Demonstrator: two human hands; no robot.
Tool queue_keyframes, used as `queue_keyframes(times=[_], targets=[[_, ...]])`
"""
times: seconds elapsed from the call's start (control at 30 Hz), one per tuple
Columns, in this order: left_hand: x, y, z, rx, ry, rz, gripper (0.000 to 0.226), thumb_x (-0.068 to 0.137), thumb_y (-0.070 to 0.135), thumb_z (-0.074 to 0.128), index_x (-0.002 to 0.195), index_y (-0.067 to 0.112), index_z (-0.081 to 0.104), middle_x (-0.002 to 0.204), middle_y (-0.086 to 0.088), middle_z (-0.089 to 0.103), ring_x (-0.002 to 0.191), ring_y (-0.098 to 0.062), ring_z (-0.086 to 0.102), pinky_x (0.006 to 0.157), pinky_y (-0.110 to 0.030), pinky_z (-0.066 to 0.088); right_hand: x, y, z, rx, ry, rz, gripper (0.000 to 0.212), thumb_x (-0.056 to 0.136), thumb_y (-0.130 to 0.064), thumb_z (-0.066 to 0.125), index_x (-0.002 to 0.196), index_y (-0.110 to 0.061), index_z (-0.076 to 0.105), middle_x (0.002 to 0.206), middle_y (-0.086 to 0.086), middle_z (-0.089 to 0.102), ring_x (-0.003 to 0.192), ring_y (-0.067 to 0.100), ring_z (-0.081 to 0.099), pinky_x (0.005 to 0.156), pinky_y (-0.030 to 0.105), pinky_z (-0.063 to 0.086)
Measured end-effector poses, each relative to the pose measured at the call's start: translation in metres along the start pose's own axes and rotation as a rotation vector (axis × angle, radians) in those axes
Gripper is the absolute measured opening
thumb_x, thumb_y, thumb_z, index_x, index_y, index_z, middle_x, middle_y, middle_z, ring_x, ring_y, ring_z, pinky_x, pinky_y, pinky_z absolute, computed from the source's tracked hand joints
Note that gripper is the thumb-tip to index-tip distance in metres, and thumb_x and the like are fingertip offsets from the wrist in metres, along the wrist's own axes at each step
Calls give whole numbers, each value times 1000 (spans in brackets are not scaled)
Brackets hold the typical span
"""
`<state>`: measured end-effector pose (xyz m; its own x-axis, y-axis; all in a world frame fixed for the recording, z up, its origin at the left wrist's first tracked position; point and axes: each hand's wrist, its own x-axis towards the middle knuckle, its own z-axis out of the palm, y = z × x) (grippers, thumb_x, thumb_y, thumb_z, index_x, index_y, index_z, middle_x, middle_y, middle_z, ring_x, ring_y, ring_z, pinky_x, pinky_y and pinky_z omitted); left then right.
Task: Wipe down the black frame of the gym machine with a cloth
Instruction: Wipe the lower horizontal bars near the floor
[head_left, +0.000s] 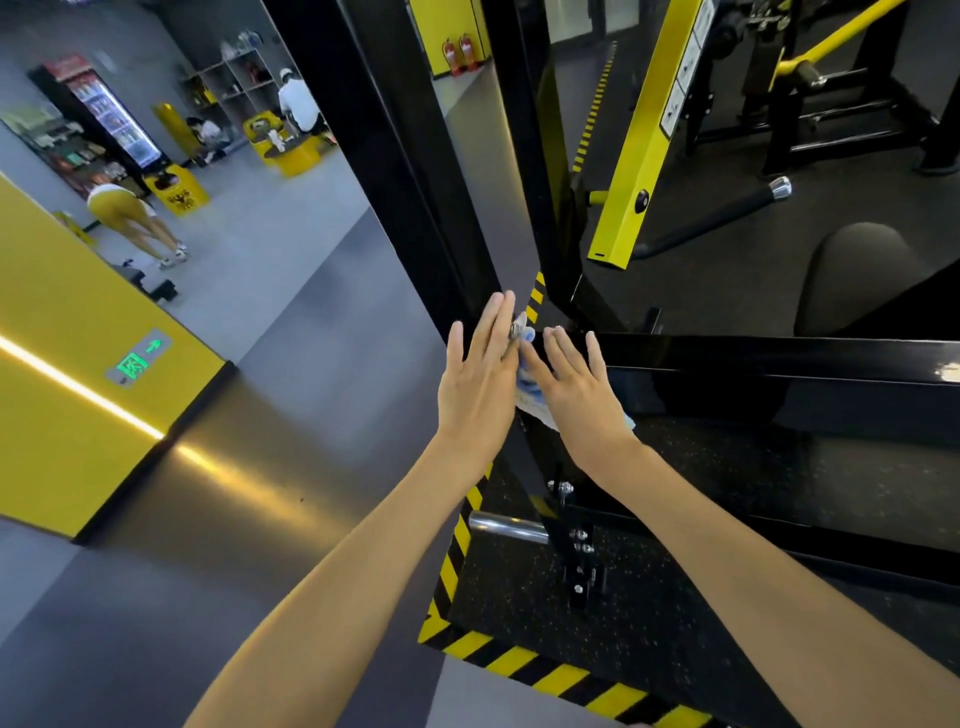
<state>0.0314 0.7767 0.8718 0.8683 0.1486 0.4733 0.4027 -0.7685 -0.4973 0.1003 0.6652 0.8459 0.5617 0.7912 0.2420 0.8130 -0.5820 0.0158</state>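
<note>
A gym seen from above, looking down along two bare forearms. A grey floor (311, 338) filled the left half of the scene, with a yellow wall (62, 374) at the left edge. The black frame (779, 358) of the machine took up the middle and right: tall glossy uprights rose toward the far side, and a wide glossy beam ran from the centre out to the right edge. Under it lay a black speckled rubber mat (545, 613), edged on its near and left sides with yellow-and-black striped tape (545, 670). A yellow post (639, 156) slanted behind the frame on the far right.

Both hands met at the corner where the beam joined the uprights. The right hand (576, 395) lay flat, fingers straight and spread a little, pressing down on the left end of the beam. The left hand (478, 384) was just left of it, also flat with straight fingers pointing away.

The cloth (527, 387), pale blue and white, sat between the two hands, partly tucked under the right palm and against the frame corner. A chrome peg (506, 525) stuck out low on the frame, nearer the viewer.
</note>
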Motion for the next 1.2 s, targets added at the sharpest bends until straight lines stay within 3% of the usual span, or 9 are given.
queue_keyframes(times=[0.07,0.2,0.3,0.4,0.57,0.8,0.93,1.13,1.2], targets=[[-15,-1,5,18,11,17,67,80,16,68,143,20,45,157,-11,25,146,-24,20,111,-48,29,-1,2,2,5,37,23,97,76,-11,75,153,-11,16,154,19,29,146,31,20,115,46,0],[12,-2,-5,-45,-4,2,64,83,20,68,143,21,44,159,-10,16,148,-24,12,114,-48,21,-1,6,0,5,-17,-50,88,90,-6,57,153,-11,-4,160,17,4,149,30,-2,115,45,-12],[-4,1,3,-16,-20,-15,69,83,17,67,146,20,39,159,-10,16,148,-23,12,114,-47,20,-1,6,-1,15,25,-44,82,93,-6,52,153,-10,-2,160,17,5,149,30,-1,117,42,-8],[-10,-2,6,5,29,22,68,81,16,68,144,19,43,158,-11,22,147,-23,17,112,-46,23,-2,10,1,-9,-39,-62,83,95,-9,50,152,-10,-10,160,17,-4,148,29,-7,117,41,-10],[1,0,1,-7,-23,-10,66,88,21,62,148,17,35,160,-10,15,148,-23,11,116,-41,18,-2,8,-4,4,-50,-55,91,90,-7,57,153,-11,-8,160,16,-3,149,28,-7,118,42,-9],[10,-4,-2,124,39,116,58,92,27,55,146,16,39,156,-7,28,146,-20,20,114,-37,20,-1,8,-5,2,-60,-47,89,90,-7,57,153,-10,-6,160,16,-2,149,29,-6,118,43,-9],[-14,-6,9,127,-15,146,65,91,17,55,149,10,29,155,-10,28,146,-22,19,116,-38,18,-1,8,-3,-13,-66,-45,89,91,-10,56,152,-10,-8,160,16,-4,148,29,-6,117,43,-9],[-7,-12,4,271,-41,232,62,97,22,42,153,11,17,159,-9,17,148,-23,11,117,-38,6,-2,7,-1,25,-39,-29,91,89,-7,59,153,-11,-5,161,14,-1,149,27,-4,119,41,-5],[-17,-16,8,274,-8,253,62,95,22,45,151,13,22,159,-9,19,147,-23,15,117,-38,13,-2,8,3,24,-36,-36,91,89,-7,59,153,-11,-6,161,14,-1,149,27,-3,119,40,-3]])
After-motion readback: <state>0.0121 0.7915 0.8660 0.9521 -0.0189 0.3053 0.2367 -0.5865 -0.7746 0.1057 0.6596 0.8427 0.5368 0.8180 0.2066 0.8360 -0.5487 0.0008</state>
